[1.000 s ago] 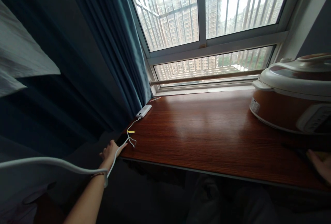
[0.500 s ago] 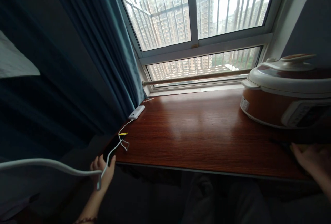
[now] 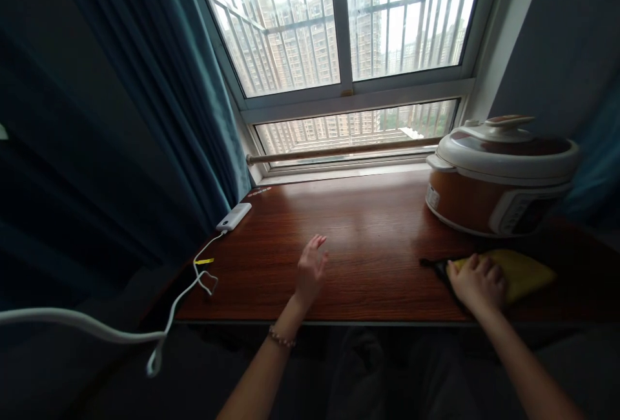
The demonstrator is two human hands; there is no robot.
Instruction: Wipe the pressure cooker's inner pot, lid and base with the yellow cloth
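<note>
My left hand (image 3: 310, 267) hovers over the middle of the dark wooden table (image 3: 368, 239), fingers loosely apart and holding nothing. My right hand (image 3: 477, 280) rests with curled fingers on a yellow cloth (image 3: 526, 273) that lies on the table near its front right edge. A dark strip pokes out from under the cloth at its left end. A white cable (image 3: 188, 281) trails off the table's left front corner, well left of my left hand.
A brown and white electric cooker (image 3: 498, 176) stands at the back right. A white power bank (image 3: 233, 216) lies at the back left with the cable plugged in. Blue curtain (image 3: 159, 84) hangs on the left. A barred window (image 3: 339, 39) is behind the table.
My left hand left the cable at the table's left corner and swung right over the table's middle. My right hand came into full view on the yellow cloth. The view shifted right.
</note>
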